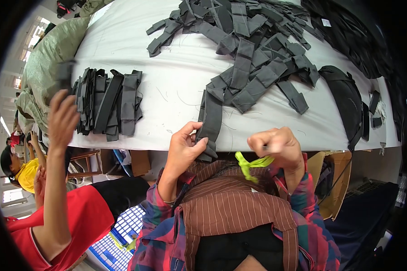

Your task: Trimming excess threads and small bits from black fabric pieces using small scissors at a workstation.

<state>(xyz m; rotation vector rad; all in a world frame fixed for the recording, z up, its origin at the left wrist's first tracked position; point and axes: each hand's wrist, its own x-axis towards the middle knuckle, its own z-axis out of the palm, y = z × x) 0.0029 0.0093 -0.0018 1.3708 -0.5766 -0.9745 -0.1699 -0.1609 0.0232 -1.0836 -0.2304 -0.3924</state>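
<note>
Nearest is the wearer's brown pinstriped apron (237, 207), one of it, over a plaid shirt (160, 235). Just beyond it, at the counter's front edge, are the two hands. The left hand (184, 147) has its thumb and fingers pinched on one dark grey fabric strip (211, 115), near its lower end; that strip lies along the counter (167, 104), its near end reaching the edge and its far end against the heap. The right hand (279, 148), apart from the strip, is blurred, its fingers curled tight; one yellow-green cord (246, 166) hangs from it, and I cannot tell what else is in the fist.

The step in hand appears to be handling a single strip drawn to the edge. The next move would seem to call for a steady left pinch while the right hand works near that end, with the cord clear of the fabric.

To the left sits one co-worker in a red shirt (86, 212), beside one blue plastic basket (138, 217). On the counter's left lies one row of stacked strips (129, 104), overlapping too closely for an exact count. Farther back spreads one loose heap of strips (244, 58), dozens by judgement. To its right lies black fabric (348, 38); at far left, one pale green sack (54, 54).
</note>
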